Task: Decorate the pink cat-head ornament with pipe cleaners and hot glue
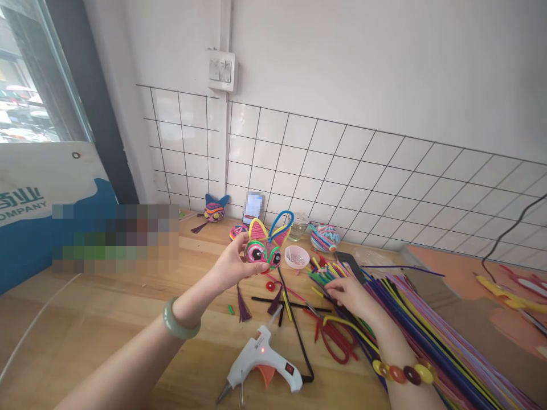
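My left hand [239,259] grips a pipe-cleaner animal head [268,256] with large round eyes, pink ears edged in yellow and a blue loop on top. The thumb presses on its front, and dark tassels [244,307] hang below. My right hand [346,293] rests at the near ends of a bundle of coloured pipe cleaners [410,324]. Its fingers are curled together, and what they pinch, if anything, is hidden. Below and between the hands lies a white hot glue gun [265,356] with a lit red light. Red-handled scissors [337,339] lie beside my right wrist.
Behind the held head stand a pink bowl [297,257] of small pieces, a glass jar [299,228], a phone [253,206] and finished heads [213,209]. A black cord [299,330] runs to the glue gun. A wire grid [316,154] lines the wall.
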Tool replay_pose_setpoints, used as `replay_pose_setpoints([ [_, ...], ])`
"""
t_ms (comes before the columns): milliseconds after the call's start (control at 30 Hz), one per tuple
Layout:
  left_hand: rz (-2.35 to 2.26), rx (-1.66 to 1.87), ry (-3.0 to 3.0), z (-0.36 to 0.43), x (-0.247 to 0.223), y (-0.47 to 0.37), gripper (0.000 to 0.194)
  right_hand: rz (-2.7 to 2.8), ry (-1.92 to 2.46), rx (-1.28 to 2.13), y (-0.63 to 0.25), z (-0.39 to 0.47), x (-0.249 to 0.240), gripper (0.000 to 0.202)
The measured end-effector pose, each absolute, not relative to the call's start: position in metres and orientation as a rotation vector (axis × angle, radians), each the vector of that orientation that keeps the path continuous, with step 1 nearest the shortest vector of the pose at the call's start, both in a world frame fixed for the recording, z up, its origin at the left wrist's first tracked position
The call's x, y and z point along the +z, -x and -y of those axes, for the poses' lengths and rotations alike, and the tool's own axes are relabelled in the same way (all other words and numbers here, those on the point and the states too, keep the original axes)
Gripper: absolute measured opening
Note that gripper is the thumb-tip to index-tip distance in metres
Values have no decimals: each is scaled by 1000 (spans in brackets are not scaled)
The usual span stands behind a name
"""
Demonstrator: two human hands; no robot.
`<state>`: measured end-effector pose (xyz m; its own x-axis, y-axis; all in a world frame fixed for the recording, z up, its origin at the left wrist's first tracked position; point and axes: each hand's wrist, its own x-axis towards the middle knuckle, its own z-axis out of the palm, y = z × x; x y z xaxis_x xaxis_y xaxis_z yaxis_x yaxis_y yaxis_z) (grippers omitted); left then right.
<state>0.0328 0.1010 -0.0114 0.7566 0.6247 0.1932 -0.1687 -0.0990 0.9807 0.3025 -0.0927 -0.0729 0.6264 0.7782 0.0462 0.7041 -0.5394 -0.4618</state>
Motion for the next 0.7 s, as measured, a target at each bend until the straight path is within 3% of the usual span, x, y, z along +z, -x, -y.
replay_pose_setpoints([
  [233, -382, 700, -1554, -102, -13, -33, 67, 1172, 2774, 159, -299, 86, -83, 24],
  [467, -382, 703, -1550, -102, -14, -34, 68, 1132, 2911, -55, -297, 85, -85, 12],
  [700, -411, 697, -1591, -102, -14, -33, 70, 1020, 2938, -200, -298, 87, -82, 29],
])
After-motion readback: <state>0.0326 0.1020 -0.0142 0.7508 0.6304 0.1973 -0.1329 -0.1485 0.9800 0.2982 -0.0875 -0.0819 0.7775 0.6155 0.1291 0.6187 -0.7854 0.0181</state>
